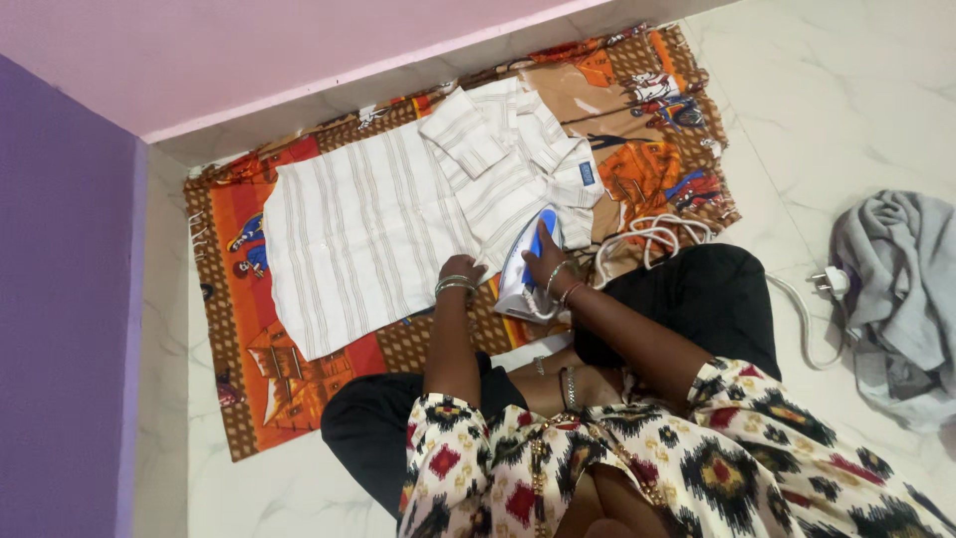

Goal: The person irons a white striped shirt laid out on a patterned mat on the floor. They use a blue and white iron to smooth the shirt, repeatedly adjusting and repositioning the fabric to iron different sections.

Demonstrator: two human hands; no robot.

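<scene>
**Clerk:** Items nearest the camera, please.

**Recorder:** Patterned top, cream with black and red motifs, worn by the seated person; black trousers (697, 299), legs folded on the marble floor (856, 100).

**Clerk:** Hands?

**Recorder:** Left hand (460, 271), bangles at the wrist, fingers pressed flat on the near edge of the striped shirt (368, 234); grip open, nothing held. Right hand (546, 261), also bangled, grip closed around the handle of the iron (528, 267).

**Clerk:** Iron, details.

**Recorder:** White body, blue handle. It stands on the shirt's near edge by the collar end, just beside the left hand. White cord (652, 237) lies in loose coils to the right of the iron, partly on the cloth and beside the knee; it runs along the floor to a white plug (830, 283), which lies loose on the floor.

**Clerk:** Shirt?

**Recorder:** Cream with thin brown stripes, spread flat, one sleeve folded across the upper part, a blue label at the collar.

**Clerk:** Beneath it?

**Recorder:** Printed cloth (299, 379), orange and brown with figures, laid on the floor as a mat.

**Clerk:** Further items.

**Recorder:** Grey garment (896, 289), crumpled, on the floor at right, just beside the plug. Pink wall (249, 50) beyond the cloth; purple wall (60, 299) at left.
</scene>
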